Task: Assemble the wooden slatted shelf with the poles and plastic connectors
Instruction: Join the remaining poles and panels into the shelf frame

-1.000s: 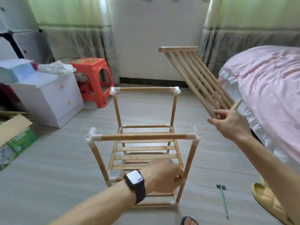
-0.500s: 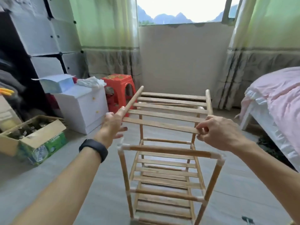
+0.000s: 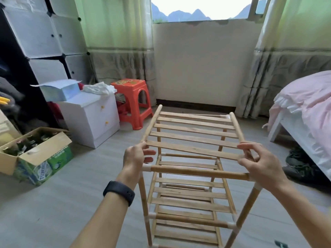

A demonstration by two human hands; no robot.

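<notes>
A wooden slatted shelf panel [image 3: 194, 133] hovers flat above the standing frame [image 3: 197, 171], which is built of wooden poles joined by white plastic connectors [image 3: 146, 167]. My left hand [image 3: 136, 156] pinches the near end of the panel's left rail. The near end of the right rail is gripped by my right hand [image 3: 258, 161]. Two lower slatted shelves [image 3: 191, 196] sit fixed inside the frame. The frame's near top pole runs just under both hands.
A white drawer cabinet [image 3: 93, 119] and an orange plastic stool [image 3: 132, 101] stand at the left back. A cardboard box [image 3: 37, 154] lies on the floor at left. A bed with pink bedding [image 3: 304, 108] fills the right side. Shoes [image 3: 300, 167] lie beside it.
My right hand swung the panel from beside the bed over the frame, and my left hand left the lower shelf to take its left rail. The panel has sunk slightly since.
</notes>
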